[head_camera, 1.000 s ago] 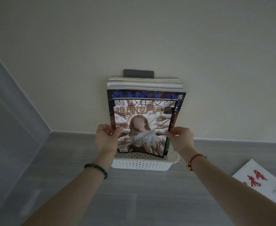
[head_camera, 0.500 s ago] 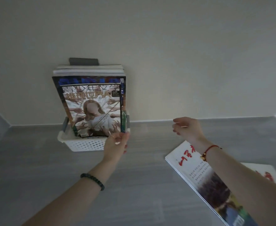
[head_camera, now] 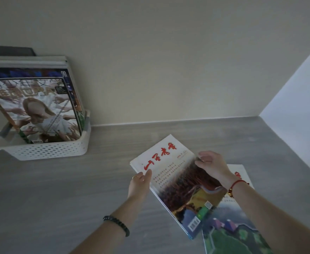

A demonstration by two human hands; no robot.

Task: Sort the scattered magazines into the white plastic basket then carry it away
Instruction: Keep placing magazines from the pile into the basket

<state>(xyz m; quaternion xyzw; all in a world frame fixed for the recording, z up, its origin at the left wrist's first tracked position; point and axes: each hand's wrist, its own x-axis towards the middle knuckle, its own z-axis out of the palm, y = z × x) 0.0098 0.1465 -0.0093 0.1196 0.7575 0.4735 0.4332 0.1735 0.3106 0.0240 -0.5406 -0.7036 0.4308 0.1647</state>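
Magazine point(head_camera: 178, 186) on grey surface point(head_camera: 59, 189), right of white basket point(head_camera: 46, 151) by cream wall point(head_camera: 168, 61); my left hand point(head_camera: 139, 184) and right hand point(head_camera: 212, 165) grip its edges.

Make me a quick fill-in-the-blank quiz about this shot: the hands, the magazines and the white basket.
The left hand and right hand both grip a magazine whose title is printed in ___ ink.
The white basket stands to the ___ of that magazine.
Outside the basket lie ___ magazines in all, the other magazine partly under the first.
Missing words: red; left; two.
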